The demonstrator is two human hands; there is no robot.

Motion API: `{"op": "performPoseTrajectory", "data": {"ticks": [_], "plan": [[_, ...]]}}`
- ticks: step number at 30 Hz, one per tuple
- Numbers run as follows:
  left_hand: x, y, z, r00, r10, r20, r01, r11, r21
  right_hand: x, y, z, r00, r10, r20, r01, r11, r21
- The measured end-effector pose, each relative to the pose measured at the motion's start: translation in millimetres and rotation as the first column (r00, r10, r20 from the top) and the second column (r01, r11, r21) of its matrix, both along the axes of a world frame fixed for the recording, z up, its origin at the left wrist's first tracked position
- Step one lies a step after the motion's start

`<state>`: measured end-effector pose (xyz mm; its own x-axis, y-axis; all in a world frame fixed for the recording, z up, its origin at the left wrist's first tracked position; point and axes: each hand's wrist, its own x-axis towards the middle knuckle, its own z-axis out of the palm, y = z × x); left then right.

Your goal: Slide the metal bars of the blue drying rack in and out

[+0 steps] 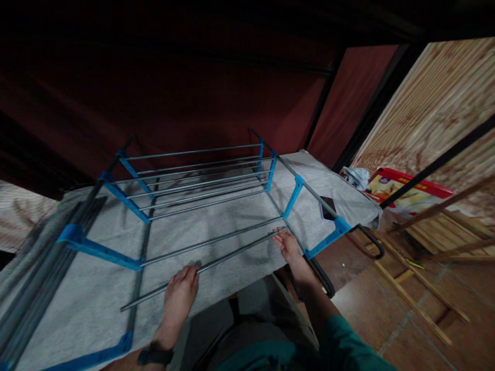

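Head view: holds loose rod [232,254] above desk [232,278], lower centre of frame; gripped by left hand [181,291], pinched near right end by right hand [286,245], well apart. Could slip or roll from loosened grip; could knock blue bracket [328,239], right of centre, through uneven tilting. On red box [412,189], far right, shows print too blurred to read.
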<state>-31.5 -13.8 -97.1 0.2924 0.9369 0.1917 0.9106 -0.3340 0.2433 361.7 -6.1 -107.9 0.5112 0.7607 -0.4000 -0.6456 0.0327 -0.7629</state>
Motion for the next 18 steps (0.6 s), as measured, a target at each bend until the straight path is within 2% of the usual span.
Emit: {"op": "performPoseTrajectory", "data": {"ticks": [5,7,9,10,11,12,13,14,16,18], "plan": [[-10.6,-7.8,-1.3,0.992,0.083,0.094,-0.091,0.992,0.084,2.3,1.6,-3.6,1.0,-0.024,-0.007,0.024,0.999,-0.029],[-12.4,-15.4,2.7,0.968,0.142,0.21,-0.165,0.981,0.101,3.3,1.0,-4.1,1.0,-0.019,-0.007,0.019,0.999,-0.034],[-10.1,-24.9,7.6,0.891,0.21,0.403,-0.246,0.969,0.038,4.9,-0.2,-5.0,1.0,-0.007,-0.008,0.006,0.999,-0.036],[-7.3,-29.7,9.6,0.794,0.276,0.542,-0.296,0.954,-0.053,6.2,-1.0,-6.0,1.0,0.002,-0.006,-0.002,0.999,-0.033],[-3.8,-34.0,11.2,0.643,0.364,0.674,-0.336,0.925,-0.179,7.7,-1.8,-7.4,1.0,0.01,0.0,-0.01,0.999,-0.035],[0.1,-37.6,12.2,0.457,0.454,0.765,-0.352,0.882,-0.313,9.5,-2.5,-9.3,1.0,0.017,0.01,-0.016,0.999,-0.038],[3.8,-40.2,12.6,0.235,0.545,0.805,-0.339,0.822,-0.458,11.6,-3.0,-11.7,1.0,0.019,0.024,-0.018,0.999,-0.041],[6.9,-41.6,12.7,0.082,0.594,0.8,-0.314,0.778,-0.545,13.9,-3.4,-14.5,0.999,0.017,0.036,-0.015,0.999,-0.051],[9.8,-41.3,12.8,-0.122,0.623,0.773,-0.257,0.732,-0.631,19.0,-3.5,-21.0,0.999,-0.003,0.044,0.006,0.999,-0.05],[8.2,-38.8,14.5,-0.265,0.61,0.746,-0.209,0.719,-0.662,24.4,-3.4,-28.1,1.0,-0.005,0.027,0.007,0.998,-0.059]]}}
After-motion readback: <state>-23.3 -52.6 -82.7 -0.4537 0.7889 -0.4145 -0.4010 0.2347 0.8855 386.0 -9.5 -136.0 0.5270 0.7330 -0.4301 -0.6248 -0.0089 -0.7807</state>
